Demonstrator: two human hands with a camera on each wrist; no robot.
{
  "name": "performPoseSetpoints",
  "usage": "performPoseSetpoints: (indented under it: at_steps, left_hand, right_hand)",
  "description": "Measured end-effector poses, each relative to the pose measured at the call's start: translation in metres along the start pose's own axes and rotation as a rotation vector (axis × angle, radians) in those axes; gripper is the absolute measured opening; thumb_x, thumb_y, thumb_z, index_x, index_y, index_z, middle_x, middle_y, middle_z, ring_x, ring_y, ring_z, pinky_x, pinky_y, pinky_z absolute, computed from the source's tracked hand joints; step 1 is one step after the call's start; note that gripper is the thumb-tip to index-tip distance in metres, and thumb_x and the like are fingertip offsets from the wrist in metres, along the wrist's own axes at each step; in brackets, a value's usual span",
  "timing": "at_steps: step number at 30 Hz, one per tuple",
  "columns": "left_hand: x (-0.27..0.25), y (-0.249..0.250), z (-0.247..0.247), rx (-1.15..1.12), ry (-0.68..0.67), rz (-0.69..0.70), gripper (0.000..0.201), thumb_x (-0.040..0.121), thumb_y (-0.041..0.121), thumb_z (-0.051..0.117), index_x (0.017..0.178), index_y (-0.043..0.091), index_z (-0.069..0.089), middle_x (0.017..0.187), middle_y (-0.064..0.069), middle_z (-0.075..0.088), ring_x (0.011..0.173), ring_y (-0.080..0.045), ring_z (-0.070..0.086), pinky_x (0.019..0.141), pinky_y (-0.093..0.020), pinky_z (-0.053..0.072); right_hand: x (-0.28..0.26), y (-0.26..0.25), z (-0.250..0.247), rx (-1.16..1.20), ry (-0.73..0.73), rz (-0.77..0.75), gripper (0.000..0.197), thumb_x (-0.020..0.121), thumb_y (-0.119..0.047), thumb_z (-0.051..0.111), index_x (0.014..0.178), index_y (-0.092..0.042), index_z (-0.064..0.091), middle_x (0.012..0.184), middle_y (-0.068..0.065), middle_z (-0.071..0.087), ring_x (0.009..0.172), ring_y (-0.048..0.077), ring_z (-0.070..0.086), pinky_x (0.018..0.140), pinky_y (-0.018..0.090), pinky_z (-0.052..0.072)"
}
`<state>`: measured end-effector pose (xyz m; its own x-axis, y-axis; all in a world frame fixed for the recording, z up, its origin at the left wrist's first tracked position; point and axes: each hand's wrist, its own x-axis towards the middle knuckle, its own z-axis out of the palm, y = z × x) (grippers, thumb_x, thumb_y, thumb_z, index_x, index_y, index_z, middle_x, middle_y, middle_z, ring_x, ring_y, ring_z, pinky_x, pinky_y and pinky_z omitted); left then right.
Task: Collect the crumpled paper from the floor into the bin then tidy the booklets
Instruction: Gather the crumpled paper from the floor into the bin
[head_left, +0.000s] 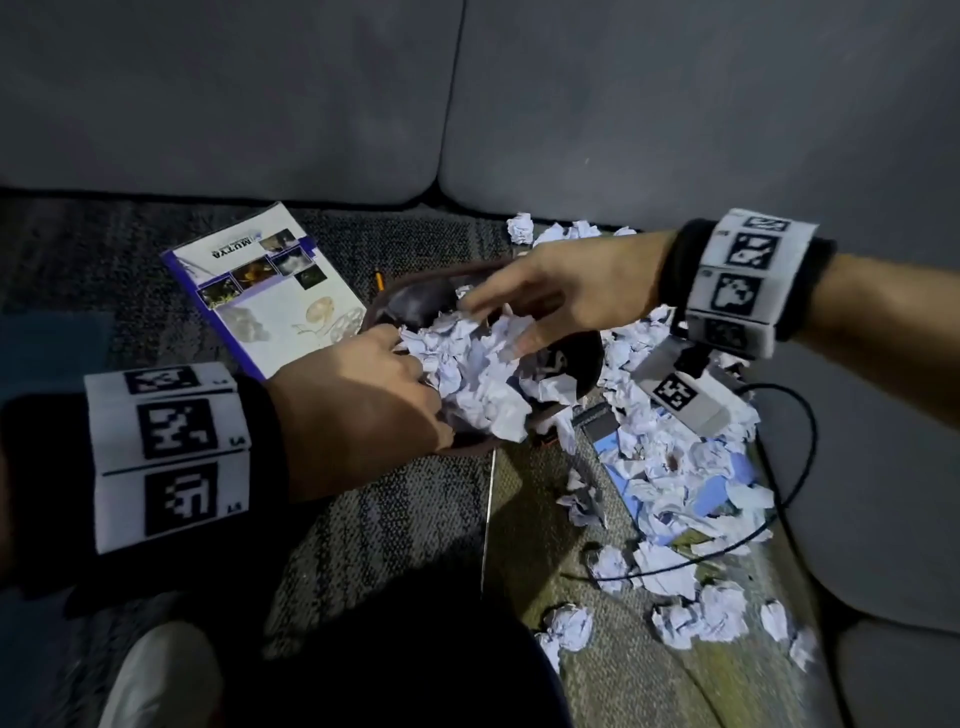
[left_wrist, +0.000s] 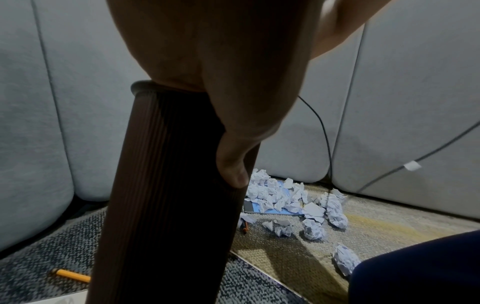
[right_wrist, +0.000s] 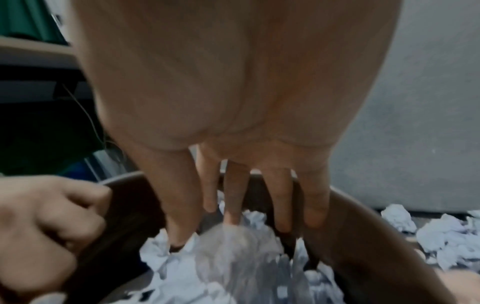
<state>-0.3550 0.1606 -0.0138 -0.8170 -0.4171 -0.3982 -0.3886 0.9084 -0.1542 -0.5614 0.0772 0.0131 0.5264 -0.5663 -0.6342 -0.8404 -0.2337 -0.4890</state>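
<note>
A dark brown ribbed bin (head_left: 584, 364) stands on the carpet, heaped with crumpled white paper (head_left: 478, 374). My left hand (head_left: 363, 405) grips its near rim, thumb down the outer wall (left_wrist: 231, 164). My right hand (head_left: 524, 306) hovers over the bin mouth with fingers (right_wrist: 233, 197) straight and spread; a blurred paper ball (right_wrist: 233, 246) is just below them. Several crumpled papers (head_left: 675, 467) litter the floor to the right, partly covering a blue booklet (head_left: 711, 493). A white and purple booklet (head_left: 265, 291) lies left of the bin.
Grey sofa cushions (head_left: 467, 93) wall the back and right. A black cable (head_left: 795, 467) loops over the paper pile. An orange pencil (left_wrist: 70, 274) lies on the carpet near the bin. My knee (head_left: 389, 649) and a white shoe (head_left: 161, 675) are at the bottom.
</note>
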Motion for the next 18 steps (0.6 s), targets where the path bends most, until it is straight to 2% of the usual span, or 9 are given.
performPoseSetpoints:
  at_steps: [3, 5, 7, 8, 10, 11, 14, 16, 18]
  left_hand:
    - [0.0, -0.001, 0.003, -0.008, -0.014, -0.015, 0.024, 0.095, 0.019, 0.039, 0.116, 0.03, 0.047, 0.113, 0.007, 0.059, 0.106, -0.02, 0.053, 0.087, -0.035, 0.03]
    - [0.0, -0.003, 0.006, 0.001, -0.012, -0.016, 0.027, 0.095, 0.018, 0.04, 0.118, 0.031, 0.046, 0.113, 0.007, 0.059, 0.107, -0.02, 0.053, 0.085, -0.035, 0.029]
    - [0.001, -0.005, 0.008, 0.012, -0.002, -0.02, 0.026, 0.094, 0.018, 0.041, 0.116, 0.031, 0.046, 0.112, 0.007, 0.059, 0.106, -0.02, 0.053, 0.081, -0.035, 0.026]
    - [0.001, -0.004, 0.008, 0.009, -0.012, -0.02, 0.024, 0.094, 0.018, 0.042, 0.115, 0.03, 0.047, 0.111, 0.006, 0.06, 0.105, -0.02, 0.053, 0.079, -0.034, 0.024]
    - [0.004, -0.002, 0.008, 0.021, -0.037, -0.013, 0.023, 0.093, 0.018, 0.044, 0.114, 0.029, 0.048, 0.11, 0.005, 0.06, 0.104, -0.021, 0.054, 0.08, -0.035, 0.024]
    - [0.004, -0.002, 0.006, 0.031, -0.041, -0.014, 0.023, 0.093, 0.018, 0.043, 0.113, 0.028, 0.049, 0.109, 0.004, 0.06, 0.103, -0.022, 0.054, 0.081, -0.035, 0.026]
    - [0.005, 0.002, 0.004, 0.038, -0.024, 0.022, 0.021, 0.094, 0.018, 0.04, 0.111, 0.026, 0.049, 0.11, 0.004, 0.06, 0.104, -0.022, 0.055, 0.08, -0.033, 0.025]
    - [0.008, 0.001, 0.003, 0.024, 0.0, 0.015, 0.022, 0.094, 0.02, 0.038, 0.113, 0.026, 0.049, 0.11, 0.005, 0.061, 0.104, -0.02, 0.055, 0.084, -0.032, 0.029]
    - [0.005, -0.003, 0.007, -0.018, 0.085, 0.015, 0.024, 0.092, 0.022, 0.034, 0.108, 0.028, 0.052, 0.104, 0.006, 0.063, 0.099, -0.019, 0.059, 0.084, -0.034, 0.035]
  right_hand:
    - [-0.022, -0.009, -0.005, -0.072, 0.047, -0.005, 0.034, 0.091, -0.041, 0.057, 0.122, -0.029, 0.065, 0.114, -0.016, 0.068, 0.105, 0.001, 0.063, 0.099, 0.028, 0.049]
    - [-0.03, -0.019, 0.0, -0.067, -0.082, -0.01, 0.047, 0.09, -0.057, 0.045, 0.115, -0.025, 0.069, 0.107, -0.01, 0.072, 0.102, 0.011, 0.066, 0.098, 0.039, 0.05]
    - [-0.025, -0.019, 0.013, -0.126, -0.266, 0.034, 0.061, 0.089, -0.067, 0.036, 0.115, -0.022, 0.067, 0.118, -0.002, 0.068, 0.109, 0.015, 0.062, 0.105, 0.038, 0.043]
    - [-0.018, -0.016, 0.026, -0.226, -0.346, -0.022, 0.059, 0.09, -0.066, 0.032, 0.118, -0.025, 0.063, 0.123, -0.006, 0.064, 0.111, 0.007, 0.058, 0.108, 0.031, 0.037]
    - [-0.001, -0.024, 0.041, -0.424, -0.414, -0.129, 0.047, 0.101, -0.042, 0.033, 0.132, -0.014, 0.053, 0.123, -0.012, 0.058, 0.099, -0.005, 0.053, 0.098, 0.013, 0.03]
    - [0.009, -0.024, 0.052, -0.502, -0.36, -0.17, 0.04, 0.103, -0.025, 0.036, 0.133, -0.003, 0.051, 0.125, 0.0, 0.059, 0.104, 0.007, 0.055, 0.096, 0.011, 0.032]
    - [0.019, -0.012, 0.066, -0.49, -0.385, -0.209, 0.032, 0.096, 0.0, 0.044, 0.126, 0.01, 0.052, 0.13, 0.025, 0.054, 0.125, 0.03, 0.048, 0.109, 0.037, 0.034]
    - [0.021, -0.001, 0.062, -0.453, -0.361, -0.241, 0.023, 0.088, 0.004, 0.056, 0.108, 0.013, 0.063, 0.109, 0.028, 0.064, 0.107, 0.037, 0.059, 0.096, 0.046, 0.047]
    - [0.013, -0.003, 0.051, -0.309, -0.28, -0.228, 0.019, 0.087, -0.004, 0.058, 0.098, 0.007, 0.068, 0.091, 0.018, 0.07, 0.081, 0.028, 0.065, 0.077, 0.037, 0.056]
